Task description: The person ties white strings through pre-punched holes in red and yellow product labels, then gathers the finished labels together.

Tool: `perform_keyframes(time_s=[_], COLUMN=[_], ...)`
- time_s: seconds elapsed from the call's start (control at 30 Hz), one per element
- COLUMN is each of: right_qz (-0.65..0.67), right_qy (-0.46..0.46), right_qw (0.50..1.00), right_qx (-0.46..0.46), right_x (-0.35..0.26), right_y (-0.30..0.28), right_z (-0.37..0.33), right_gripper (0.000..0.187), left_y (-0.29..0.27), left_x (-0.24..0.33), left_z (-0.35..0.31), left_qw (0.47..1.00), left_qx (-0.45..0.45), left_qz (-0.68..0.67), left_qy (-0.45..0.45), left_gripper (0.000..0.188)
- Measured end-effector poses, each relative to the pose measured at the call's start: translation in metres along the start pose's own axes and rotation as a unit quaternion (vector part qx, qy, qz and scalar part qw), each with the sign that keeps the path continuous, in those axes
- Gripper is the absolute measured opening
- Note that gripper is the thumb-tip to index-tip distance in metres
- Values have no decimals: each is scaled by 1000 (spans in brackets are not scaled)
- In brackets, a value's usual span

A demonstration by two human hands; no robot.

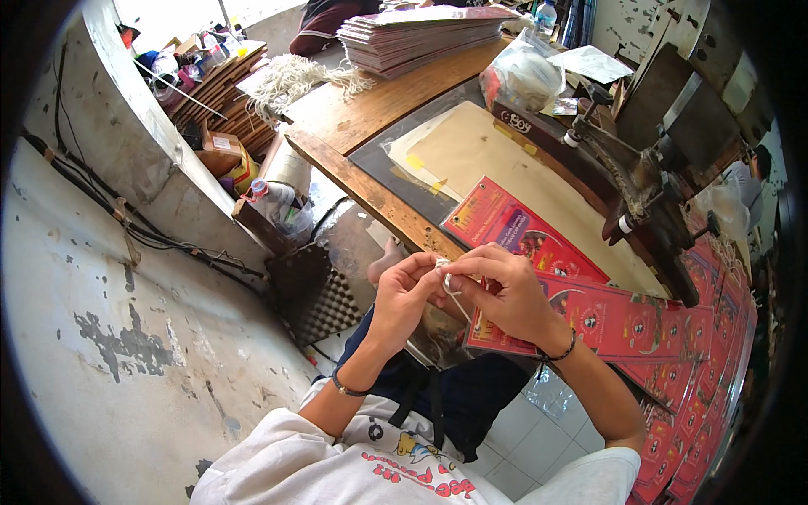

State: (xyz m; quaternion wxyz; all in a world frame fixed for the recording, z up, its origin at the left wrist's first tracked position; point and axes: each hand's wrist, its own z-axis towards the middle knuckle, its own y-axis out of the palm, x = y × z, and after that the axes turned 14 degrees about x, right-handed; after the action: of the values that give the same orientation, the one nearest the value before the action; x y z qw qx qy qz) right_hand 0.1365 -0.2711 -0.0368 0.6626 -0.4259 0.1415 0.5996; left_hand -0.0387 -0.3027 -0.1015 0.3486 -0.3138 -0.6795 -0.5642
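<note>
From far away, I am watching the fingers of the left hand (400, 295) and right hand (509, 290) pinching one white string (447, 282) near the middle of the frame. It is sitting in a small bunch with one end hanging loose, so I am guessing the tying is only partly done; more loose strings (295, 82) are lying by the counter (345, 122), upper left.

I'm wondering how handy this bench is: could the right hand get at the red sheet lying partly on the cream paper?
Probably yes: the right hand looks close to the red sheet, and nothing seems to block it, though it's holding white cord.
</note>
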Motion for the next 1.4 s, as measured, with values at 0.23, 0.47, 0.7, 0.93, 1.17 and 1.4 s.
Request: perform_keyframes(time_s=[0.23,0.47,0.7,0.93,1.17,1.4], right_qz=[-43,-32,-52,-50,-48,-5], right_qy=[-1,121,88,103,122,135], right_qw=[999,992,994,993,990,986], right_qx=[11,15,28,38,43,100], right_x=[3,-15,-3,-6,-10,10], right_y=[1,0,0,-1,0,-3], right_z=[-3,5,-1,-1,-1,-2], right_gripper=[17,20,19,15,11,11], left_y=[-5,1,-3,-5,15,20], left_x=[-1,7,8,1,5,-5], left_z=[-1,-3,1,2,-13,-16], left_qw=[999,997,991,948,840,945], left_qx=[-38,-44,-41,19,81,14], left_qz=[18,63,112,240,327,203], left_qy=[12,23,62,209,424,257], left_gripper=[18,21,20,9,17,18])
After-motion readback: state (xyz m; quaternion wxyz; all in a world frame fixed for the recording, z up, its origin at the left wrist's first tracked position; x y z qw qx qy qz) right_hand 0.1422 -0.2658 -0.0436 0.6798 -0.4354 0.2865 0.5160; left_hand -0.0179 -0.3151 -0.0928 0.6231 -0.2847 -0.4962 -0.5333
